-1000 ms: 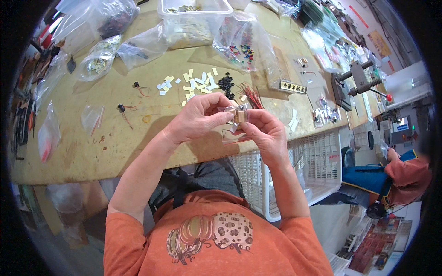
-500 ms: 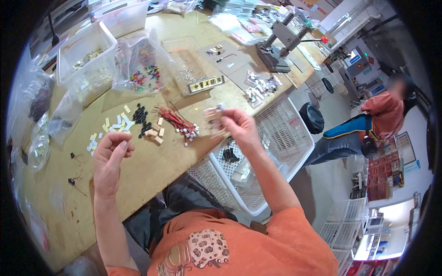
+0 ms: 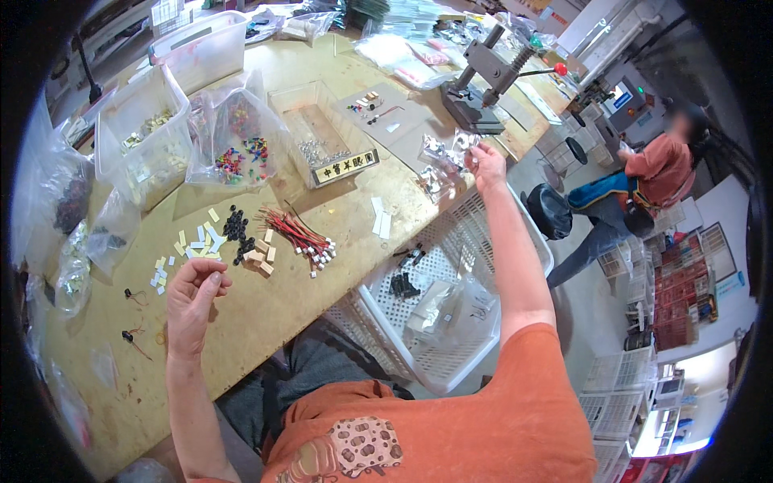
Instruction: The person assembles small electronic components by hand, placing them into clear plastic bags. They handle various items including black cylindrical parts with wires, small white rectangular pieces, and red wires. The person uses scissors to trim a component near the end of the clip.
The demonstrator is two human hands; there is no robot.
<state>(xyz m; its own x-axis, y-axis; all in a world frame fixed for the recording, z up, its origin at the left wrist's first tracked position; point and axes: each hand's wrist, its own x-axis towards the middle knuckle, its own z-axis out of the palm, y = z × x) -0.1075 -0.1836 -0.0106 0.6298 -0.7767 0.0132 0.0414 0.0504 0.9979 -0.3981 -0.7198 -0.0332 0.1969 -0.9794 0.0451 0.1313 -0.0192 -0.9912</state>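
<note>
My right hand reaches to the table's right edge. Its fingers pinch a small clear plastic bag of parts at a pile of similar bags. Over the near side of the table, my left hand has its fingers curled in and the thumb against them; what they hold, if anything, is hidden. Beyond it lie pale strips, black round parts, small wooden blocks and a bundle of red wires with white connectors. Two white strips lie farther right.
A white plastic basket stands against the table's near right edge, holding black parts and clear bags. Farther back are a small hand press, a shallow parts box, a bag of colourful pieces and plastic bins. Another person is at right.
My right hand has moved right and away with the small bag, from beside the wires to the pile of bags. The two white strips now show. My left hand keeps its curl.
</note>
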